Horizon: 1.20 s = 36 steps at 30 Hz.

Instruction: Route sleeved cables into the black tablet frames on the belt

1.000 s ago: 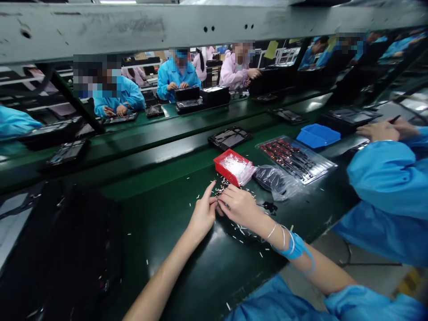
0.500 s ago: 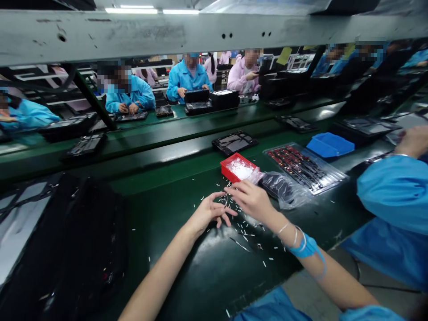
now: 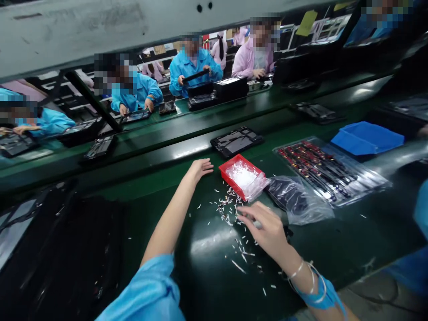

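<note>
My left hand point(image 3: 201, 169) reaches out over the green bench, its fingers stretched, with nothing visible in it. It is left of a red tray point(image 3: 223, 174) holding small white strips point(image 3: 245, 174), and just short of a black device housing point(image 3: 237, 141). My right hand point(image 3: 265, 227) hovers over the bench in front of the tray, thumb and index finger curved with a small gap between their tips. Near those fingertips lie scattered white strips point(image 3: 227, 208) and some small dark bits. A small black piece point(image 3: 288, 231) shows partly behind my right hand.
A clear bag with black contents point(image 3: 297, 198) lies right of the tray. Beyond it are a clear plastic tray of red and black parts point(image 3: 321, 169) and a blue bin point(image 3: 368, 138). Stacked black housings point(image 3: 67, 249) fill the left. Co-workers point(image 3: 194, 67) sit across the line.
My hands, close together over the strips before, have separated. My left hand has gone forward toward the black housing; my right hand has lowered slightly. The view has shifted and tilted.
</note>
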Each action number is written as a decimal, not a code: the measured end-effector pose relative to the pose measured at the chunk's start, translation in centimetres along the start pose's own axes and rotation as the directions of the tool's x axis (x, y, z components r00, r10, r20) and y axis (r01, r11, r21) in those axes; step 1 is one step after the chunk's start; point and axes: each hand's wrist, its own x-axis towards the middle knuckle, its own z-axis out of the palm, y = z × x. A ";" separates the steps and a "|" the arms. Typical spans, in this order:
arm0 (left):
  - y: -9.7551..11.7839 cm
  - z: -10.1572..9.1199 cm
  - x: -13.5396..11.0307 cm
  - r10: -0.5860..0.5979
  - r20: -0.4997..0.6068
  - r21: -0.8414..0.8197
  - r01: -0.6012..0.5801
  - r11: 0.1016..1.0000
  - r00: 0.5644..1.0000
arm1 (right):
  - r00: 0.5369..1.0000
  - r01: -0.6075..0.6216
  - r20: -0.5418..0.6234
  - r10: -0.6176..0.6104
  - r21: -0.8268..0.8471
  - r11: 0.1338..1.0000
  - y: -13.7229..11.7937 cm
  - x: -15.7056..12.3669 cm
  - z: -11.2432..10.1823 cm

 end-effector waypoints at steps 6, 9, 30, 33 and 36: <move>2.9 5.4 8.6 -0.122 -0.144 0.069 0.133 0.989 0.982 | 0.994 -0.093 0.068 0.088 0.072 0.993 0.3 -0.6 -0.6; 3.0 7.0 10.9 -0.131 -0.199 0.085 0.150 0.985 0.971 | 0.992 -0.107 0.078 0.104 0.039 0.993 0.3 -0.9 -0.8; 4.8 0.0 -1.1 0.031 -0.351 -0.139 -0.085 0.987 0.936 | 0.988 -0.147 0.059 0.142 0.092 0.985 0.7 -1.2 -0.8; 1.5 -4.1 -10.0 0.088 -0.466 -0.178 -0.190 0.965 0.881 | 0.990 -0.138 0.001 0.138 0.113 0.984 0.8 -0.8 -1.1; -4.4 -6.6 -19.1 0.113 -0.582 -0.211 -0.284 0.935 0.805 | 0.979 -0.206 0.018 0.205 0.114 0.972 1.1 -0.6 -1.3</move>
